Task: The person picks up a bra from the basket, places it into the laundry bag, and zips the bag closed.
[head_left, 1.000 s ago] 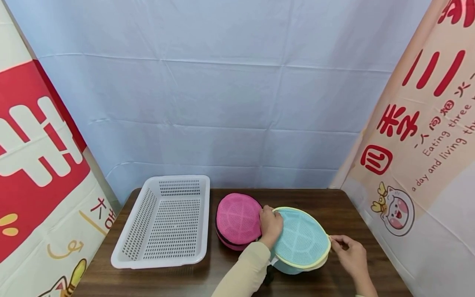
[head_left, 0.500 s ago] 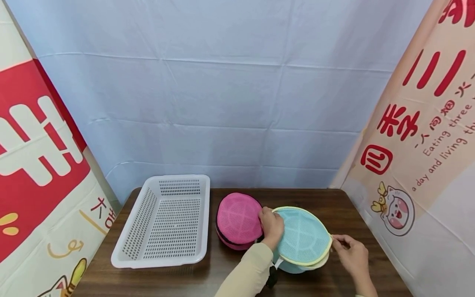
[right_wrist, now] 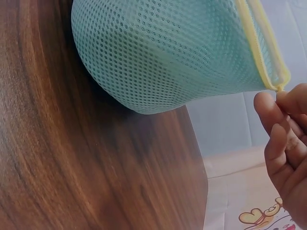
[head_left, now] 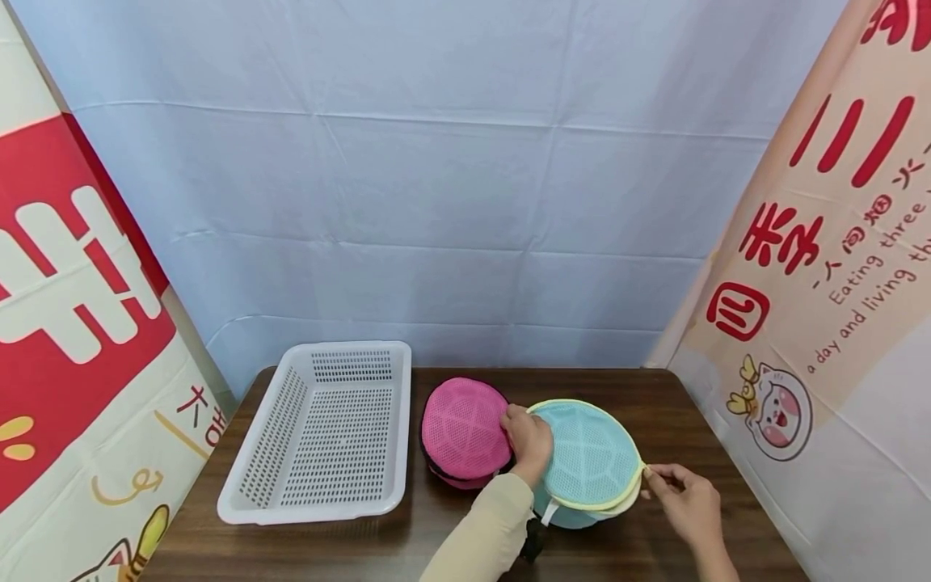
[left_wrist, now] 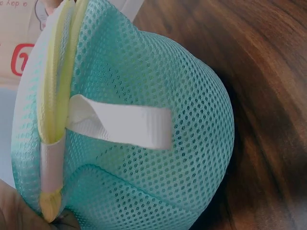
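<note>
A light blue mesh laundry bag (head_left: 585, 453) with a yellow zipper edge stands on the dark wooden table, round top upward. My left hand (head_left: 529, 440) grips its left edge, close beside the pink mesh bag (head_left: 465, 428). At the opposite side, my right hand (head_left: 687, 493) pinches the zipper's end between thumb and index finger. In the left wrist view, a white fabric loop (left_wrist: 129, 124) sticks out below the yellow zipper (left_wrist: 60, 86), and a gap shows between the zipper's two edges. The right wrist view has the pinching fingertips (right_wrist: 268, 108) right at the yellow corner.
A white perforated plastic basket (head_left: 334, 436) stands at the left of the table (head_left: 407, 550). Behind hangs a pale blue cloth (head_left: 436, 202), with printed curtains (head_left: 793, 323) at both sides.
The blue bag has shifted slightly left, together with both hands. The pink bag has edged left too. Both hands keep their hold on the blue bag.
</note>
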The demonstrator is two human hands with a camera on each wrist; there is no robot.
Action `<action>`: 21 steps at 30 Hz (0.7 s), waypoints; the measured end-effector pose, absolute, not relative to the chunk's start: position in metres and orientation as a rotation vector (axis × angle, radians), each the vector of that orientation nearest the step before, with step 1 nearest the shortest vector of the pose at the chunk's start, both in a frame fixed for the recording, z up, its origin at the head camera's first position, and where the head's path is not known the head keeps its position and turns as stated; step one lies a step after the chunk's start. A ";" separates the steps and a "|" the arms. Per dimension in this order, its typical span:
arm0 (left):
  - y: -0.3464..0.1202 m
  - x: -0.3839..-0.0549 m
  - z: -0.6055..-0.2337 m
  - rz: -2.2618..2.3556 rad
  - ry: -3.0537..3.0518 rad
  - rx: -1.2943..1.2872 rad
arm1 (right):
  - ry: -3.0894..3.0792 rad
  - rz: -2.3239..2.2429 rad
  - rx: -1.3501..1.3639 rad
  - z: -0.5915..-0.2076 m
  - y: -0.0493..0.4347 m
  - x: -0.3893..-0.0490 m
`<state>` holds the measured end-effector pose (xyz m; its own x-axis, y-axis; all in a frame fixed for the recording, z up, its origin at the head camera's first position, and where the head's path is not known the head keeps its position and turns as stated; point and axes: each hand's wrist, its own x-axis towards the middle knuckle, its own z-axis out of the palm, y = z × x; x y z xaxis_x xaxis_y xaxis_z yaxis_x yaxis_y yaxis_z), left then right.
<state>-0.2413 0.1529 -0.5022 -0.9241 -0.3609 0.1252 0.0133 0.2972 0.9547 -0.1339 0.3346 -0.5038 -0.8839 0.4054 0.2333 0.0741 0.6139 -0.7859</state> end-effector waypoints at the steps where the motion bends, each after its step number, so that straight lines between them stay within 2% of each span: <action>1: 0.152 -0.241 -0.503 -1.672 -2.258 0.311 | -2.448 1.164 -0.386 -0.504 0.334 -0.135; 13: 0.145 -0.240 -0.503 -1.653 -2.344 0.202 | -2.459 1.145 -0.435 -0.506 0.334 -0.140; 21: 0.145 -0.236 -0.500 -1.360 -2.459 0.017 | -2.465 1.172 -0.370 -0.506 0.339 -0.142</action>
